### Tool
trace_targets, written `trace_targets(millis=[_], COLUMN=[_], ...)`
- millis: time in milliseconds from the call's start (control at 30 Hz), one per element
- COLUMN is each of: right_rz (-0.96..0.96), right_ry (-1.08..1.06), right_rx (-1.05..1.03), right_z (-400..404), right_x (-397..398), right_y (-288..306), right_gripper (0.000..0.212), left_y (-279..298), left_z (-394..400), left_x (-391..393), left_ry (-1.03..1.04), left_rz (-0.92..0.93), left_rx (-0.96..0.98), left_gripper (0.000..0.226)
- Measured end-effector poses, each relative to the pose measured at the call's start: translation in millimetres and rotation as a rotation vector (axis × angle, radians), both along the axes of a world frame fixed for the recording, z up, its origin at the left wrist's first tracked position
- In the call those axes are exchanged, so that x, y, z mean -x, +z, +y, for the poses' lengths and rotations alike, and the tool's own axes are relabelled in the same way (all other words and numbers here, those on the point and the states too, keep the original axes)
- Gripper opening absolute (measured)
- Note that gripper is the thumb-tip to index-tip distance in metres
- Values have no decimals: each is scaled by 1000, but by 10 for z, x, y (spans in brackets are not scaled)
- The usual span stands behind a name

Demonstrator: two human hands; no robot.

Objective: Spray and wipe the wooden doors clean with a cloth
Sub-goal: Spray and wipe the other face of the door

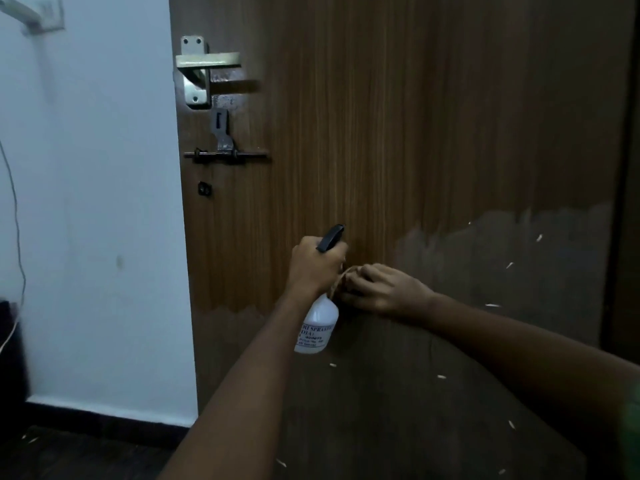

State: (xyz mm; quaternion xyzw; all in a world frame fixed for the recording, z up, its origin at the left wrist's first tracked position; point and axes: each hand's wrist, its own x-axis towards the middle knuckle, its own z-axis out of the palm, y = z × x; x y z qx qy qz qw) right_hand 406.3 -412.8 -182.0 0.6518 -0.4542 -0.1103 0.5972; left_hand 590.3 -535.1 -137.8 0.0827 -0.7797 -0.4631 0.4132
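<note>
Spray bottle and cloth held up at the lower half of a wooden door

The wooden door [381,133] fills most of the view, its grained upper part brown and its lower part duller and greyer, with small pale flecks scattered across it. Against it, the left hand [317,268] grips the neck of a white spray bottle [317,327], black trigger head poking above the fist and pointing at the wood. Just beside it the right hand [384,289] has its fingers curled round a bunched brownish cloth [341,280], held at the door surface and touching the bottle's side. On the door's left edge sit a metal lever handle [204,69] and, below it, a dark sliding bolt [225,154]. Left of the door stands a pale wall [97,202] with a thin cable [19,237] hanging down it
</note>
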Motion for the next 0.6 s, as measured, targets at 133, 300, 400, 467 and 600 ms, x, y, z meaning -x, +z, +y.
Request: trace_targets(millis=[133, 300, 400, 467, 600], right_rz=[-72, -478, -30, 43, -457], right_ry=[52, -57, -115, -144, -59], right_rx=[185, 527, -70, -144, 513], right_z=[208, 265, 430, 549, 574], right_x=[52, -59, 81, 132, 91], right_y=[612, 357, 193, 403, 745], right_gripper=[35, 34, 44, 50, 38], left_y=[85, 107, 84, 66, 28], left_z=[234, 352, 395, 403, 406], left_x=[-5, 68, 127, 160, 209], left_ry=[-36, -73, -76, -84, -103], left_rz=[-15, 8, 19, 27, 18], left_rx=[56, 1, 27, 26, 14], left_gripper=[28, 27, 29, 30, 25])
